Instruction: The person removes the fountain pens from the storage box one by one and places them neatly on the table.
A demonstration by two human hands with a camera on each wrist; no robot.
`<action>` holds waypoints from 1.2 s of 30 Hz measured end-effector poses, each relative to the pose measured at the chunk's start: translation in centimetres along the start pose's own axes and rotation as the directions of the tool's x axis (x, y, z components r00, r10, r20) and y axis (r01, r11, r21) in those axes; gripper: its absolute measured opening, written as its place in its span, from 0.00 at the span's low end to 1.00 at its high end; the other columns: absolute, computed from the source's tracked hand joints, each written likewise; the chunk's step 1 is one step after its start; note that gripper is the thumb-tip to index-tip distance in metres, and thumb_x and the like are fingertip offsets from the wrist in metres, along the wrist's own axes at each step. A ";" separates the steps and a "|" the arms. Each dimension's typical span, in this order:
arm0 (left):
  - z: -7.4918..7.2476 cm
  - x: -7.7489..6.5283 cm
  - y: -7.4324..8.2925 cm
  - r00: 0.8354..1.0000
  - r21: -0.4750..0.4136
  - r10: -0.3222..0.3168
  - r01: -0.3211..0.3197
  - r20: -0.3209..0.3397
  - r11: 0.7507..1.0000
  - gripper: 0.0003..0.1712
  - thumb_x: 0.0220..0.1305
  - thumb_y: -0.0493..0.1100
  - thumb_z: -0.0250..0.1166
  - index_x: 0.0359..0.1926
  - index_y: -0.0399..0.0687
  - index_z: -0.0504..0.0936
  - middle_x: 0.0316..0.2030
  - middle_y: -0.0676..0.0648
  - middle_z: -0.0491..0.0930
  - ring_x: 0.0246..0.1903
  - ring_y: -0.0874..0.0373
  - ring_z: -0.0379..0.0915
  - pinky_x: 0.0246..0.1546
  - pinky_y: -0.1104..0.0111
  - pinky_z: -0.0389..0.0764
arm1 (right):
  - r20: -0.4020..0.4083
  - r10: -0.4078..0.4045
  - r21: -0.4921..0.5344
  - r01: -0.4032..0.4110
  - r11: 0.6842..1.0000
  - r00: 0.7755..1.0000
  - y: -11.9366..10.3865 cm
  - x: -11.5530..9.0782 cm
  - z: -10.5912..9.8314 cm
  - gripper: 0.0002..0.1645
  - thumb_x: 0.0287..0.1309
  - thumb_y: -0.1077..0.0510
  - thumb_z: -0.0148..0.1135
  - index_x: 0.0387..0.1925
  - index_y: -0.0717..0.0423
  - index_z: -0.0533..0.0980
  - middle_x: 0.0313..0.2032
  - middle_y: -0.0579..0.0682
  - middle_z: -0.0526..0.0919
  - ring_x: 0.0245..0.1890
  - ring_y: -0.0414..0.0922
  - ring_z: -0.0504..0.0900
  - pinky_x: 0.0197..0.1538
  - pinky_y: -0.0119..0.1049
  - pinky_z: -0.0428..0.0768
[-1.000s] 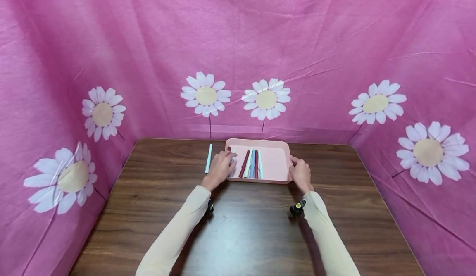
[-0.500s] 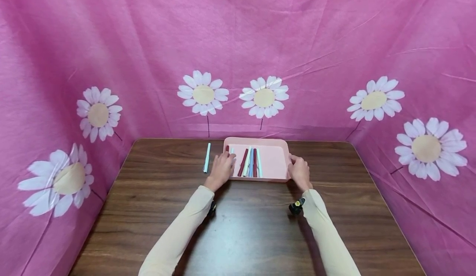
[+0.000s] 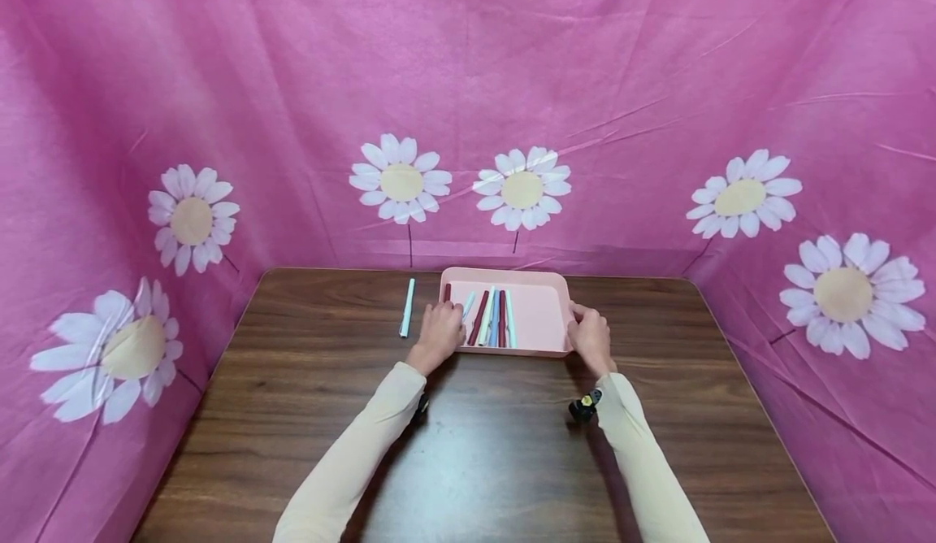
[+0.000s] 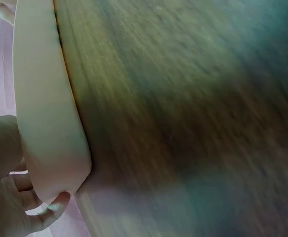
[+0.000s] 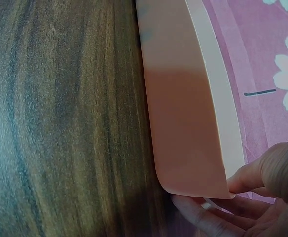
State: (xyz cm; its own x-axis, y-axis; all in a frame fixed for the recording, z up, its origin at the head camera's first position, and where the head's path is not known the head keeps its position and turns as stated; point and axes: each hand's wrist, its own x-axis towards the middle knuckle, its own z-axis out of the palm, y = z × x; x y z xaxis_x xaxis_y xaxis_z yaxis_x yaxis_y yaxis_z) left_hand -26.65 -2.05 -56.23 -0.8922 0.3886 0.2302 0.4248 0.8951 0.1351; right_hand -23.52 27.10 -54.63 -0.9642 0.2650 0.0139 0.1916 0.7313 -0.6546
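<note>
A pink tray (image 3: 539, 315) lies near the table's far edge, holding several slim capped pens in dark red, blue and pale green. In the head view my left hand (image 3: 442, 328) is at the tray's left end, partly covering a dark red pen (image 3: 448, 292). The left wrist view shows its fingers (image 4: 57, 210) curled round the tray's corner. A light blue pen (image 3: 469, 305) slants just right of that hand. My right hand (image 3: 590, 338) grips the tray's right end, thumb on the rim and fingers (image 5: 193, 212) against the outside in the right wrist view.
One pale blue-green pen (image 3: 407, 309) lies on the wooden table (image 3: 497, 445), left of the tray. A pink cloth (image 3: 468, 80) with printed daisies hangs behind the table and along both sides.
My left hand has shifted slightly right and towards me along the tray's left end. The light blue pen beside it now slants further right. My right hand stays on the tray's right end.
</note>
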 end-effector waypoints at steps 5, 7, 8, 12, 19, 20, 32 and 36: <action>-0.6 0.3 0.6 0.999 -0.037 -0.043 0.043 -0.016 0.998 0.06 0.59 0.37 0.70 0.32 0.38 0.83 0.32 0.40 0.84 0.35 0.45 0.83 0.41 0.53 0.79 | -0.009 -0.020 0.006 0.020 1.000 1.000 0.0 0.1 -0.1 0.32 0.60 0.68 0.50 0.67 0.62 0.77 0.61 0.68 0.80 0.52 0.72 0.81 0.55 0.66 0.76; -0.8 0.3 0.8 0.997 -0.054 -0.067 0.065 -0.026 0.996 0.06 0.58 0.37 0.70 0.31 0.38 0.82 0.32 0.40 0.84 0.35 0.45 0.83 0.41 0.53 0.79 | -0.011 -0.022 0.011 0.022 1.000 1.000 0.1 0.1 -0.1 0.32 0.60 0.67 0.51 0.67 0.62 0.77 0.60 0.67 0.81 0.50 0.71 0.81 0.54 0.66 0.77; -0.9 0.3 0.9 0.997 -0.058 -0.077 0.075 -0.030 0.995 0.06 0.58 0.37 0.71 0.30 0.39 0.82 0.31 0.41 0.84 0.34 0.45 0.83 0.41 0.54 0.78 | -0.010 -0.022 0.008 0.022 1.000 1.000 0.1 0.1 -0.1 0.33 0.59 0.67 0.50 0.67 0.62 0.77 0.60 0.68 0.81 0.50 0.71 0.81 0.54 0.66 0.77; -1.0 0.1 1.1 0.993 -0.099 -0.108 0.104 -0.036 0.990 0.07 0.59 0.37 0.72 0.29 0.40 0.81 0.30 0.42 0.83 0.32 0.45 0.82 0.41 0.54 0.76 | -0.007 -0.014 0.006 0.014 1.000 1.000 0.2 0.1 -0.1 0.33 0.59 0.67 0.50 0.67 0.61 0.77 0.60 0.67 0.81 0.51 0.71 0.81 0.53 0.66 0.77; -1.1 0.2 0.9 0.989 -0.186 -0.141 0.131 -0.038 0.974 0.09 0.60 0.37 0.73 0.40 0.38 0.84 0.35 0.40 0.85 0.34 0.43 0.83 0.46 0.50 0.75 | -0.007 -0.021 0.010 0.021 1.000 1.000 0.0 0.3 -0.2 0.33 0.60 0.67 0.50 0.67 0.62 0.76 0.61 0.68 0.80 0.52 0.71 0.81 0.54 0.66 0.77; -1.1 0.2 0.9 0.989 -0.194 -0.143 0.132 -0.042 0.972 0.10 0.60 0.37 0.73 0.42 0.38 0.85 0.36 0.40 0.85 0.34 0.43 0.83 0.46 0.50 0.75 | -0.007 -0.019 0.010 0.020 1.000 1.000 0.0 0.3 -0.1 0.32 0.60 0.67 0.50 0.67 0.62 0.76 0.62 0.67 0.80 0.52 0.71 0.81 0.54 0.66 0.77; -1.2 0.2 0.8 0.965 -0.274 -0.179 0.124 -0.189 0.954 0.17 0.61 0.38 0.73 0.51 0.38 0.84 0.42 0.40 0.85 0.41 0.42 0.83 0.46 0.52 0.75 | 0.001 0.009 -0.001 -0.009 1.000 1.000 0.0 0.1 -0.2 0.33 0.61 0.67 0.50 0.68 0.60 0.75 0.63 0.67 0.79 0.56 0.73 0.80 0.54 0.67 0.76; -1.1 0.2 0.8 0.951 -0.314 -0.192 0.111 -0.243 0.943 0.17 0.61 0.36 0.72 0.51 0.37 0.83 0.43 0.38 0.84 0.41 0.41 0.82 0.46 0.50 0.80 | 0.008 0.015 0.000 -0.015 1.000 1.000 0.1 0.0 -0.1 0.33 0.61 0.66 0.50 0.69 0.60 0.75 0.63 0.67 0.79 0.56 0.73 0.80 0.54 0.66 0.76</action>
State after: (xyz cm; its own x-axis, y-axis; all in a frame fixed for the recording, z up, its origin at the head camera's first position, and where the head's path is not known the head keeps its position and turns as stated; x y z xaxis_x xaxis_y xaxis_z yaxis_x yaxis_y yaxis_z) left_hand -26.28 -1.53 -55.02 -0.8925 0.1443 0.4273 0.3502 0.8187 0.4551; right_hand -23.52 27.20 -54.60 -0.9627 0.2705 -0.0020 0.2058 0.7276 -0.6544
